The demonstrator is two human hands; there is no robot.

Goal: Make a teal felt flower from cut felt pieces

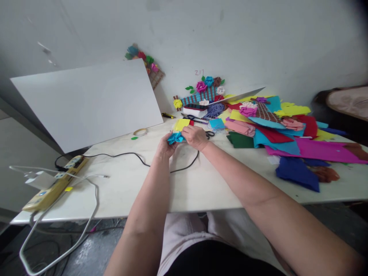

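Observation:
My left hand (166, 145) is closed around a blue paper flower (175, 138) over the middle of the table. Bent fingers of my right hand (196, 138) meet the flower's right side; whatever lies between their tips is too small to make out. Just behind my hands lies a yellow paper square (182, 124) with a bit of red beside it. Black-handled scissors (210, 134) lie partly hidden behind my right hand. A light blue paper square (217, 124) rests farther to the right.
Folded coloured paper (276, 134) is heaped on the right. A power strip (54, 184) with cables takes up the left side, and a black cable (126, 155) crosses toward my hands. A white board (89, 103) leans on the wall near a tape roll (140, 132).

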